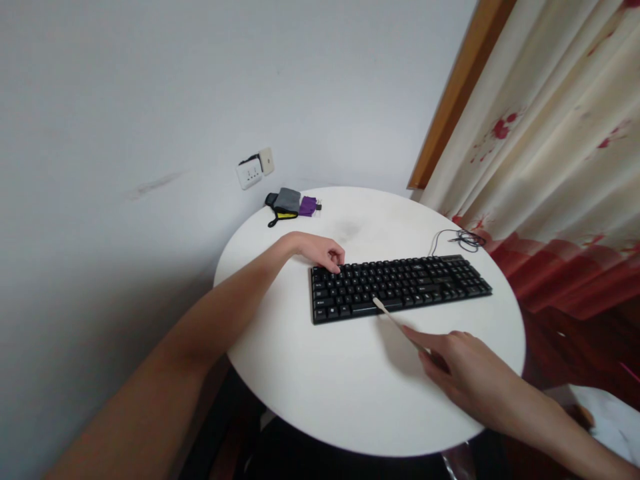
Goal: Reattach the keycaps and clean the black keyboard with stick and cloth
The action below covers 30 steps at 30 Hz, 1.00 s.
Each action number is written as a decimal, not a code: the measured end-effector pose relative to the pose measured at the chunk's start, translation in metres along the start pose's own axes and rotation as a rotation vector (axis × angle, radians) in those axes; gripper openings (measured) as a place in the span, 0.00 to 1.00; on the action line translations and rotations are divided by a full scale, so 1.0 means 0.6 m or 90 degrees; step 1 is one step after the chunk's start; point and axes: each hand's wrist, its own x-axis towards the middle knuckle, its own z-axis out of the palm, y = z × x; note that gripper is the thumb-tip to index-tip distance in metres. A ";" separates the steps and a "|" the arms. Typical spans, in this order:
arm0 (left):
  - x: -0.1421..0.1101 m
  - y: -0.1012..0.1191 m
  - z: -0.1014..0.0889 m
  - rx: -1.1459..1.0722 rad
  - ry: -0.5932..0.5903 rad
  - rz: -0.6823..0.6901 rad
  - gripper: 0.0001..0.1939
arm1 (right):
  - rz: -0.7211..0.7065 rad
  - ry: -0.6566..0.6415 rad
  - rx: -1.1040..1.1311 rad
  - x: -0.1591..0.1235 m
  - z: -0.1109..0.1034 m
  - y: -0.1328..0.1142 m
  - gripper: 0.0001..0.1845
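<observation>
A black keyboard point(400, 287) lies across the middle of a round white table point(320, 387). My left hand point(320, 251) rests with curled fingers on the keyboard's far left corner, pressing on it. My right hand point(460, 363) is closed around a thin pale stick point(393, 317). The stick's tip touches the keys near the front row, left of the middle.
The keyboard's cable point(457, 239) lies coiled at the table's right rim. A small grey, black and purple bundle point(293, 203) sits at the far edge by the wall. A wall socket point(255, 170) is above it. A patterned curtain point(550, 167) hangs on the right.
</observation>
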 end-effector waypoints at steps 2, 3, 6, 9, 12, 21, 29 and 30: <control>0.000 0.000 0.000 0.002 0.002 0.000 0.19 | 0.009 0.012 0.027 -0.007 -0.009 0.004 0.26; 0.001 0.000 0.000 0.003 0.003 0.000 0.19 | 0.012 0.020 0.045 -0.009 -0.012 0.006 0.26; 0.002 -0.002 -0.001 0.006 0.001 -0.001 0.19 | 0.024 0.067 0.107 -0.001 -0.017 0.010 0.26; 0.003 -0.004 -0.001 0.011 0.002 -0.004 0.19 | 0.024 0.132 0.158 0.032 -0.012 0.009 0.26; 0.003 -0.005 -0.001 0.015 0.001 -0.012 0.19 | -0.007 0.166 0.174 0.085 -0.001 0.001 0.24; -0.002 -0.001 -0.001 0.018 -0.003 -0.009 0.19 | 0.000 0.127 0.062 0.174 0.029 -0.024 0.13; 0.001 -0.002 0.000 0.004 -0.002 -0.009 0.20 | -0.022 0.079 0.060 0.116 0.032 -0.026 0.19; 0.001 -0.003 0.000 0.003 -0.001 -0.011 0.20 | -0.026 0.075 0.059 0.109 0.031 -0.023 0.22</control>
